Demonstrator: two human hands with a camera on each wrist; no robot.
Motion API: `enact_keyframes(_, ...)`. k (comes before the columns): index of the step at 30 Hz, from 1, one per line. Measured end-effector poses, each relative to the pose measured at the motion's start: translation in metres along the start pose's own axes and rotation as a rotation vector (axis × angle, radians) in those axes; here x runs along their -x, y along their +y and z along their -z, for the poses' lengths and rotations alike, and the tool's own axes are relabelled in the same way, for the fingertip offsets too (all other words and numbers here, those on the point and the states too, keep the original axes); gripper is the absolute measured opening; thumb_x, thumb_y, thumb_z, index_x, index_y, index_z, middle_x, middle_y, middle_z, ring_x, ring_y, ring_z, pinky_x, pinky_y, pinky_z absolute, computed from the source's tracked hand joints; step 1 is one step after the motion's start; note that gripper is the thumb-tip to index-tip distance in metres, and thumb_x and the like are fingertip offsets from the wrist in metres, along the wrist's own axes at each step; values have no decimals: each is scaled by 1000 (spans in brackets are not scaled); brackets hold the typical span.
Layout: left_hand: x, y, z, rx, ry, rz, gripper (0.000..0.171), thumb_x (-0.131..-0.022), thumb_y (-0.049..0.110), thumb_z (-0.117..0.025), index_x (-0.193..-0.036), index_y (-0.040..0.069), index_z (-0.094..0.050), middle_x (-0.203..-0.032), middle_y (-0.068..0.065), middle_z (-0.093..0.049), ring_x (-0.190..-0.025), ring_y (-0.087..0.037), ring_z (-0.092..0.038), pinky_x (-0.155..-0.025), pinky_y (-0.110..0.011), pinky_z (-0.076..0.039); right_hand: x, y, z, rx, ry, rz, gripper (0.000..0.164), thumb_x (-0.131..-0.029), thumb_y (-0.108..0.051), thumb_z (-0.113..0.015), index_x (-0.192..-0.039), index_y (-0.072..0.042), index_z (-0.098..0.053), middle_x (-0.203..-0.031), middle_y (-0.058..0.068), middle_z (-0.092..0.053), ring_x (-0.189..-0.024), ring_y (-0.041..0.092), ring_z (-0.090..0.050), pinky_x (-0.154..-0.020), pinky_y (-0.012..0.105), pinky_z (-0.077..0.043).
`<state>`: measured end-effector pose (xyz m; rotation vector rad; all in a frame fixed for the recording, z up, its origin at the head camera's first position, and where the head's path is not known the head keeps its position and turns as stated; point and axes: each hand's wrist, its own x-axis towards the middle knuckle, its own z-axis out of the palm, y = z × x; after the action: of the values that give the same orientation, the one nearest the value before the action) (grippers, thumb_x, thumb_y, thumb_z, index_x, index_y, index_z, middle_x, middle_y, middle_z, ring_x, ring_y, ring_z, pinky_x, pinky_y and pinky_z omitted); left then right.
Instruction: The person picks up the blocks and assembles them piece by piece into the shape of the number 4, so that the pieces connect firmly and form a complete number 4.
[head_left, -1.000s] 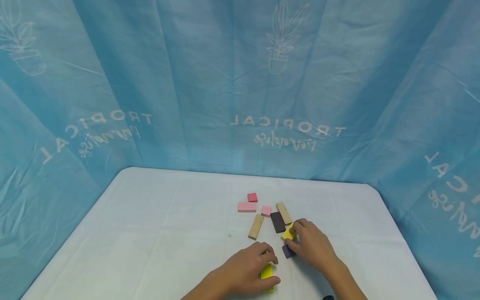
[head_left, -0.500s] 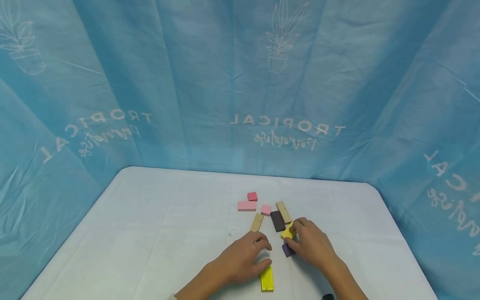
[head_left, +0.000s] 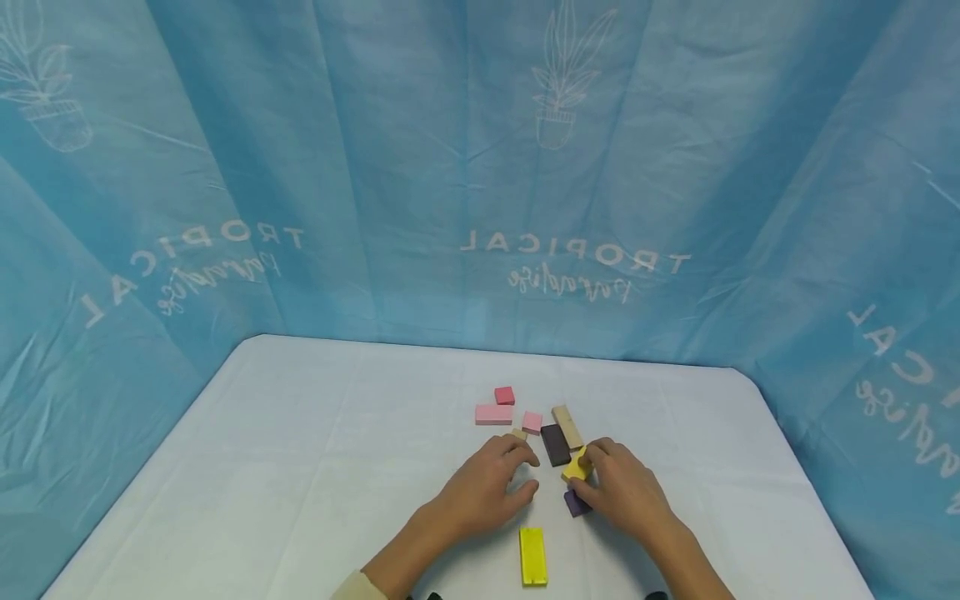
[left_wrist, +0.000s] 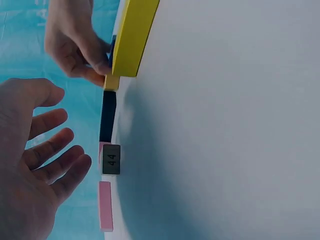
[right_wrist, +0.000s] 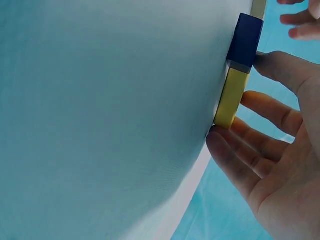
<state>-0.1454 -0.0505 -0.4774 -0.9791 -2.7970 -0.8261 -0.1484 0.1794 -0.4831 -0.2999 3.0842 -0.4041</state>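
Observation:
My right hand holds a yellow block on the white table, fingertips at its far end and side. Its thumb is by a dark purple block that meets the yellow one end to end. To the left, my left hand hovers with loosely bent fingers and nothing in them. Beneath it a plain wooden block is mostly hidden in the head view; its end bears printed digits in the left wrist view. A brighter yellow block lies nearer me.
Beyond the hands lie a black block, another wooden block, a small pink block, a long pink block and a small red block. A blue printed curtain surrounds the table's far edge and sides.
My left hand has let go of the bright yellow block and moved away from me, over the nearer wooden block. My right hand has stayed at the other yellow block.

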Motion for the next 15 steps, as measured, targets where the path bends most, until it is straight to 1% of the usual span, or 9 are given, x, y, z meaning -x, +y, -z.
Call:
enact_keyframes(4, -10, -4, -3, 3, 45, 7, 25, -91, 31, -64, -112, 18, -64, -118, 10, -54, -108, -6, -48, -96, -26, -43, 0, 0, 0, -4, 6, 6, 33, -76, -41, -80, -94, -16, -67, -107, 4, -59, -90, 18, -55, -80, 42, -52)
enact_keyframes(10, -24, -8, -5, -16, 76, 28, 23, -92, 30, -63, -111, 18, -64, -116, 8, -56, -105, -8, -50, -95, -25, -44, 0, 1, -1, -2, 25, 16, 33, -75, -41, -80, -93, -16, -67, -106, 3, -59, -90, 17, -55, -79, 41, -52)
enact_keyframes(15, -34, -12, -6, -23, 100, 46, 22, -92, 29, -62, -110, 18, -64, -115, 7, -57, -107, -9, -52, -96, -27, -44, 0, 1, 0, -6, 22, 17, 32, -76, -41, -80, -93, -17, -67, -107, 3, -59, -90, 17, -55, -78, 41, -52)
